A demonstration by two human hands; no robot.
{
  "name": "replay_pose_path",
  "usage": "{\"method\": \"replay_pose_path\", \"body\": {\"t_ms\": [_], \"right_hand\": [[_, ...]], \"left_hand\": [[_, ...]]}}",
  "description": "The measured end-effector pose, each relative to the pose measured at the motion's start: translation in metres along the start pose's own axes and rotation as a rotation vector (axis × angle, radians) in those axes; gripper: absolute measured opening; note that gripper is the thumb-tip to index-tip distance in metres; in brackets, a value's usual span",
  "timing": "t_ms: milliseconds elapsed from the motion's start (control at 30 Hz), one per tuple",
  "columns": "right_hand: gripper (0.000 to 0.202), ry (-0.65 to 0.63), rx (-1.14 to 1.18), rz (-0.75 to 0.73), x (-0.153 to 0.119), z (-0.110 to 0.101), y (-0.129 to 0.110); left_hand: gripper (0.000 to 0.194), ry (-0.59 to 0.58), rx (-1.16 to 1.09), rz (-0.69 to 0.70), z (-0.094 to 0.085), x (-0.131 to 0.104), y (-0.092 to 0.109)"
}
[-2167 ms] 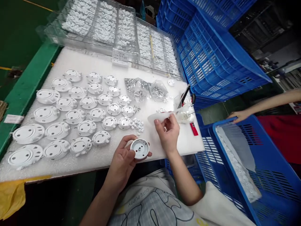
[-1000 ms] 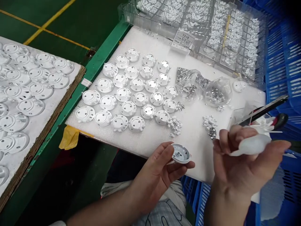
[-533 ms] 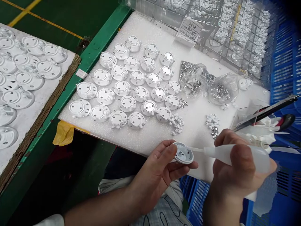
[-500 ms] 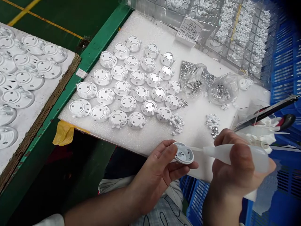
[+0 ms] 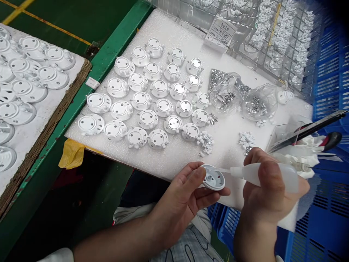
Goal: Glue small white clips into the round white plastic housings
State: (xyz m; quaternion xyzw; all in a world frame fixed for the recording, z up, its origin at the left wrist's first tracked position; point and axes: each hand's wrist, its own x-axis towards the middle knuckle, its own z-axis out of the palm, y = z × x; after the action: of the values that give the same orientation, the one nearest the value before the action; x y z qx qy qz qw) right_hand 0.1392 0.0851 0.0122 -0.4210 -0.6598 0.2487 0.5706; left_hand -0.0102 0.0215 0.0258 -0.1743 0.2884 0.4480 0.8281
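Note:
Between thumb and fingers, my left hand (image 5: pixel 188 185) grips a round white plastic housing (image 5: pixel 215 182), its hollow inner side facing up with a small post in the middle. My right hand (image 5: pixel 269 193) is wrapped round a translucent squeeze bottle (image 5: pixel 252 174), tilted nearly flat. The bottle's thin nozzle reaches left over the housing's upper rim; I cannot tell whether it touches. Beyond the hands, several round white housings (image 5: pixel 174 123) stand in rows on a white foam board (image 5: pixel 152 160). Small white parts (image 5: pixel 205 143) lie in a pile at the rows' near right end.
Two plastic bags of small metal parts (image 5: pixel 255 105) lie on the board near a handwritten label (image 5: pixel 220 33). Clear compartment trays (image 5: pixel 286 47) stand behind. Tools, including tweezers (image 5: pixel 308 131), stick out at the right over blue crates (image 5: pixel 324 218). More housings (image 5: pixel 27 87) cover another board at left.
My right hand has moved left with the squeeze bottle, bringing the nozzle further over the housing's rim. My left hand holds the housing almost still.

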Motion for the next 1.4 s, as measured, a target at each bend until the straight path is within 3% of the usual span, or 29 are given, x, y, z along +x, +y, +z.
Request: {"method": "replay_pose_path", "body": {"t_ms": [533,933,1167,1400], "right_hand": [[0.057,0.064,-0.058,0.063,-0.003,0.0023,-0.0007],[0.051,0.03,-0.03,0.053,-0.0021,0.0015,-0.0012],[0.053,0.036,-0.06,0.129,-0.0022,0.002,-0.0064],[0.057,0.061,-0.049,0.075,-0.0023,0.0017,-0.001]], "left_hand": [[0.055,-0.004,0.0,0.005,-0.0016,0.0005,-0.0005],[0.056,-0.006,0.006,0.004,-0.001,0.0,0.0001],[0.055,-0.009,0.007,0.007,-0.0013,0.0009,0.0003],[0.058,-0.009,0.004,0.005,-0.0019,0.0011,-0.0004]]}}
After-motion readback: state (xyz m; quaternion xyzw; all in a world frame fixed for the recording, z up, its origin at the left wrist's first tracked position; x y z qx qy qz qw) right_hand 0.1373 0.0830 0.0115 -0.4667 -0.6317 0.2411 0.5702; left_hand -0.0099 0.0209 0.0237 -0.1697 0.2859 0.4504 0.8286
